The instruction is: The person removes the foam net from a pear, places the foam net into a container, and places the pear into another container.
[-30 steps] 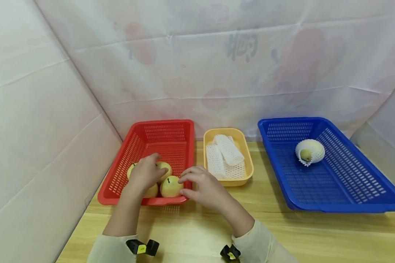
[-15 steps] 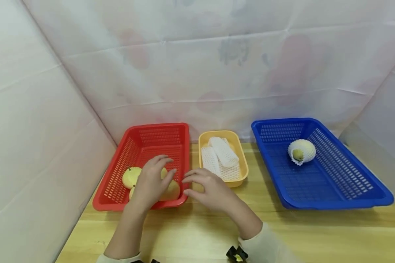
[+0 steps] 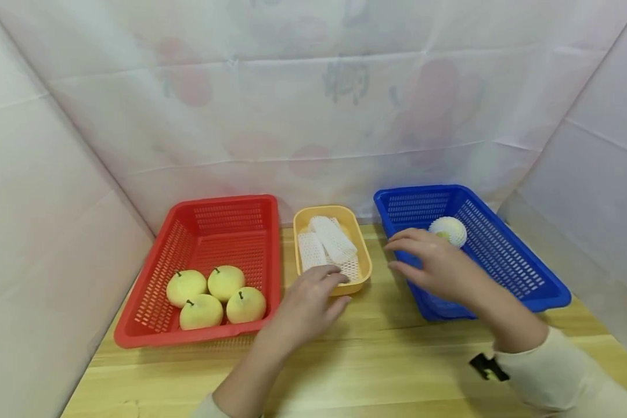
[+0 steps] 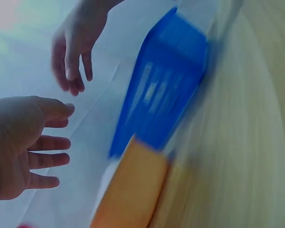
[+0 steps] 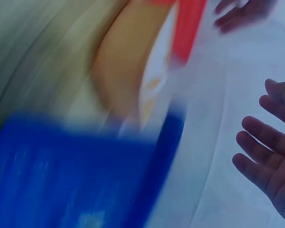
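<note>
My left hand (image 3: 309, 306) hovers at the near edge of the small yellow tray (image 3: 367, 268), fingers relaxed and holding nothing. White foam net sleeves (image 3: 334, 239) lie in that tray. Over the near left part of the blue basket (image 3: 546, 295) is my right hand (image 3: 432, 261), its fingers loosely bent around nothing. It partly hides a pear in a foam net (image 3: 451, 231) inside the basket. In the left wrist view, the left hand (image 4: 23, 147) has its fingers spread apart. The right wrist view shows the right hand (image 5: 270, 152) with bare, parted fingers.
To the left stands a red basket (image 3: 198, 337) with several yellow pears (image 3: 201, 312) grouped at its near end. The wooden table (image 3: 376, 371) reaches back to a white cloth screen (image 3: 303, 104), which also closes off both sides.
Both hands have moved right, away from the red basket: the left to the yellow tray, the right over the blue basket. The pears are now uncovered. The head view has shifted rightward.
</note>
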The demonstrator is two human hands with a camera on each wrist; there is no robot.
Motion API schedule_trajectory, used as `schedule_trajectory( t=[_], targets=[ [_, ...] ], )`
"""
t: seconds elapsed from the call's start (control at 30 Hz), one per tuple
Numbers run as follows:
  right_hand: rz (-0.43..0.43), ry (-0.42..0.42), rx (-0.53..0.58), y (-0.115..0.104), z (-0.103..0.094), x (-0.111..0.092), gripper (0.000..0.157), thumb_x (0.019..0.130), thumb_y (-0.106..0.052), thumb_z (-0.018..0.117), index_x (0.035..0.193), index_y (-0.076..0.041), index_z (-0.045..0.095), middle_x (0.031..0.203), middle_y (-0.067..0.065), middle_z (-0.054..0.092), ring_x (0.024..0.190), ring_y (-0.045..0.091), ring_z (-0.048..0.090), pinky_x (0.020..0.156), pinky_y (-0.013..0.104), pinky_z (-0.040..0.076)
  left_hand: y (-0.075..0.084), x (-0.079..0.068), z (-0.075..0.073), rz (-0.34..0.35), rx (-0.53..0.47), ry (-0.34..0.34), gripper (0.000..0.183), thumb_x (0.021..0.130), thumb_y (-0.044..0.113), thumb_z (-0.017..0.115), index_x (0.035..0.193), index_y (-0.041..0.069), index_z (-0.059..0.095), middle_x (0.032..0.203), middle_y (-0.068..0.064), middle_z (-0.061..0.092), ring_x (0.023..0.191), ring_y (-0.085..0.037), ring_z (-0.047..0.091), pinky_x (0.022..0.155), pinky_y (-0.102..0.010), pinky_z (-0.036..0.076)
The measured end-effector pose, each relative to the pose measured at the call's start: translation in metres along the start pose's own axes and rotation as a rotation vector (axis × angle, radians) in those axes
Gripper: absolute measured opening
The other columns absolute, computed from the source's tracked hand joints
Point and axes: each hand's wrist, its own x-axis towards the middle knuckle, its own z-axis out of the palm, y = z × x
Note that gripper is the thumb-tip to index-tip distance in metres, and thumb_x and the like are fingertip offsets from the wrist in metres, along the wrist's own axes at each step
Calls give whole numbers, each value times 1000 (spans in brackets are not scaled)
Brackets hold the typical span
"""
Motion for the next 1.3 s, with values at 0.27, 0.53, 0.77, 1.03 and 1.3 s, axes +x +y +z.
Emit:
schedule_trajectory(
  t=[0.27, 0.53, 0.77, 1.03, 1.3],
  targets=[
    [68, -175, -296, 71, -31, -13, 29, 83, -19, 79, 110, -11, 71, 107, 9, 67, 98, 29, 64, 77, 46, 56, 52, 31, 51, 149, 69, -78, 39, 94, 42, 64, 127, 22, 63, 140, -4, 54, 132, -18, 49, 109, -30, 42],
    [200, -470, -331, 126, -24, -3, 45, 77, -12, 82, 121, -8, 68, 120, 22, 61, 110, 46, 57, 84, 57, 52, 76, 47, 97, 345, 205, -16, 38, 94, 48, 62, 128, 31, 64, 139, -4, 55, 134, -23, 48, 105, -31, 46],
    [285, -597, -312, 149, -8, -11, 59, 75, -8, 83, 130, -10, 63, 148, 30, 39, 127, 63, 36, 93, 75, 37, 81, 48, 107, 312, 216, 54, 25, 95, 42, 64, 118, 35, 68, 127, 5, 62, 130, -18, 50, 93, -28, 53],
    [329, -632, -373, 156, -11, -24, 35, 77, -9, 82, 110, -15, 73, 150, 22, 42, 131, 55, 36, 91, 76, 37, 85, 50, 104, 288, 222, 31, 24, 96, 41, 62, 118, 37, 68, 128, 7, 62, 132, -17, 49, 91, -29, 54],
    [347, -606, -426, 160, -11, -29, 58, 78, -7, 79, 130, 4, 58, 144, 25, 47, 126, 54, 42, 81, 59, 51, 83, 47, 104, 277, 210, 24, 25, 95, 39, 64, 119, 36, 68, 130, 7, 61, 134, -17, 48, 91, -30, 54]
  ],
)
